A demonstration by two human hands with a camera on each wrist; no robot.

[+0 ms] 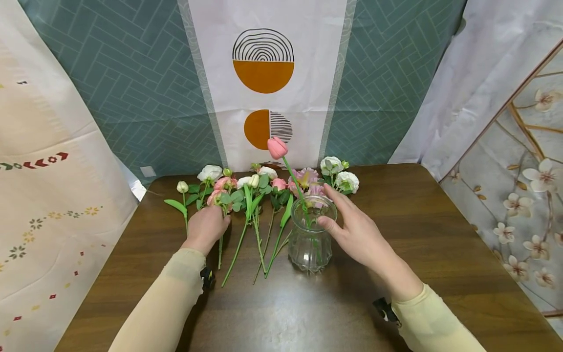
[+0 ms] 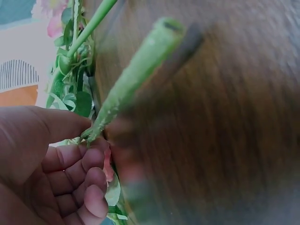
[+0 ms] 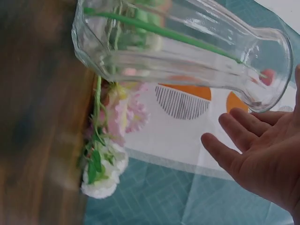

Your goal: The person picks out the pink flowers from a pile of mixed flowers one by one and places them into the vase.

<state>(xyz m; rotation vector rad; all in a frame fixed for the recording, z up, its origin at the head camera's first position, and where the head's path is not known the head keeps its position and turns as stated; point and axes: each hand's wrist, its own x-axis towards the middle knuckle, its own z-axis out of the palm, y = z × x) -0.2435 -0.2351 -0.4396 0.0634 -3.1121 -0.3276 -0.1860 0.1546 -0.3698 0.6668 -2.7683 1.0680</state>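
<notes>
Left hand [image 1: 207,226]: back upward, thumb and fingertips pinching a stem [image 2: 133,77] near the left end of the flowers [image 1: 254,181]. Right hand [image 1: 358,232]: fingers extended, thumb apart, near the vase [image 1: 310,247] top; contact cannot be told. Vase stands upright on table [image 1: 418,230], tulip [image 1: 277,147] leaning inside.

The right-wrist view's edge crops the bare right hand [image 3: 267,157]; the brown wooden desk [image 2: 225,131] blurs in both wrist views.
</notes>
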